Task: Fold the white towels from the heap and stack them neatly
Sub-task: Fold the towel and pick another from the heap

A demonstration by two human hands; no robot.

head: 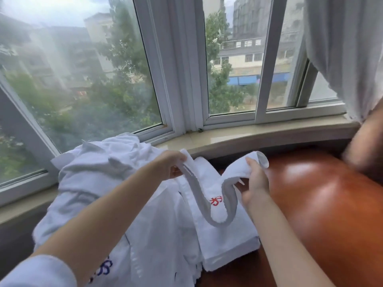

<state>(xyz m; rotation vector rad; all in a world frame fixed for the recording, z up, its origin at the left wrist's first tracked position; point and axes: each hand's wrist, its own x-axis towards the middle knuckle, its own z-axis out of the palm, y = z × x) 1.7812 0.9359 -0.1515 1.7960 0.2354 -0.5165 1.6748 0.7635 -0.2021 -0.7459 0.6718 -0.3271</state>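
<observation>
A white towel (215,206) with red embroidery hangs in a sagging loop between my hands. My left hand (173,165) grips its left end and my right hand (256,179) grips its right end, both above the seat. Below the loop lies a stack of folded white towels (228,243). The heap of crumpled white towels (107,172) is piled at the left against the window, some with blue embroidery.
An orange-brown leather seat (323,204) spreads to the right. A stone window sill (248,135) and curved window frames run behind. A white curtain (348,48) hangs at the top right, with a blurred brown object (366,146) under it.
</observation>
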